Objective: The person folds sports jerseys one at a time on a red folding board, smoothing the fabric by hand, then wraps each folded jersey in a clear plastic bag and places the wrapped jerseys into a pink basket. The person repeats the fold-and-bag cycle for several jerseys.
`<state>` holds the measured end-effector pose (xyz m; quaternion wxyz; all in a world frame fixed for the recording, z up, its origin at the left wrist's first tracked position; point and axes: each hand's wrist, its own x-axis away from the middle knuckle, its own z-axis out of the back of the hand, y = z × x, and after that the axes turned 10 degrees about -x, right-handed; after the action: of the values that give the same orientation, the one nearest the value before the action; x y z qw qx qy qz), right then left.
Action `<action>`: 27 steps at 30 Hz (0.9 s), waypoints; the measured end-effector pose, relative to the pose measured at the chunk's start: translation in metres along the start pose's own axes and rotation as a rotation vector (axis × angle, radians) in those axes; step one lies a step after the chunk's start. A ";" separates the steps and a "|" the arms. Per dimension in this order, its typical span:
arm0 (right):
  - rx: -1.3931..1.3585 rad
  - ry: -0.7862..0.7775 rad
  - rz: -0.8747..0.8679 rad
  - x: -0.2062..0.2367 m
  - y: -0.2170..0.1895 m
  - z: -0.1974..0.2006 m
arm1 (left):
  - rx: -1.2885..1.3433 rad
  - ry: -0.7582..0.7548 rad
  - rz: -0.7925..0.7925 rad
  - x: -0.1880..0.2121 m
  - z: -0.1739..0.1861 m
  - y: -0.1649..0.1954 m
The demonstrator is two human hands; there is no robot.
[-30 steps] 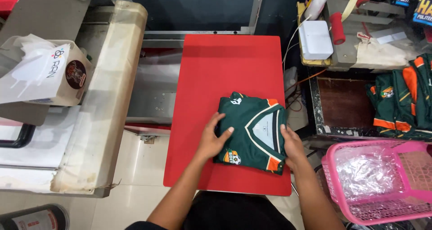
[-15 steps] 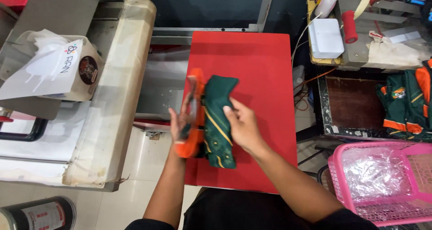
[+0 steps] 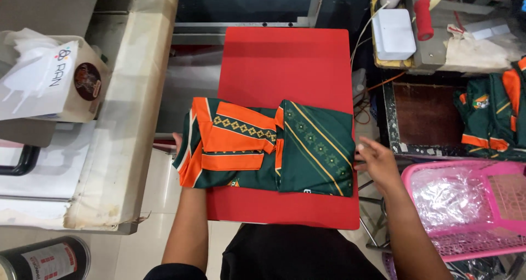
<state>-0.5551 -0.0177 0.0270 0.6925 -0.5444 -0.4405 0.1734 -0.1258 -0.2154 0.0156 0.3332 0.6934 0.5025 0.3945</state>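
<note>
A green and orange jersey [image 3: 268, 148], folded and lying face down, is spread across the middle of a red pressing board [image 3: 285, 61], with its left end hanging just past the board's left edge. The orange sleeve panels with their diamond trim are seen on the left half, while the right half is plain green crossed by diagonal yellow lines.

The left hand [image 3: 178, 143] is mostly hidden beneath the jersey's left end; only a fingertip is seen at the cloth's edge, so whether the fingers are curled on the fabric cannot be told. The right hand [image 3: 377, 162] is held at the jersey's right edge, its fingers loosely extended and touching the hem there, not closed around it.

To the left of the board, a worn cream-padded press arm [image 3: 126, 121] is seen, with a white paper bag [image 3: 52, 80] on the surface beside it. To the right, a pink plastic basket [image 3: 466, 203] holding clear plastic bags is placed near the right forearm, and more green and orange jerseys [image 3: 493, 115] are piled beyond it. A white box [image 3: 393, 33] is set on the cluttered bench behind.
</note>
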 end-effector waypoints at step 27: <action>0.824 -0.395 0.696 -0.023 -0.019 -0.150 | -1.351 -0.587 -0.155 0.132 -0.152 -0.068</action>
<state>-0.4529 -0.1308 0.0317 0.6541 -0.2996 -0.2522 0.6471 -0.2648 -0.0602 0.0564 0.8350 0.3767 0.0876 0.3914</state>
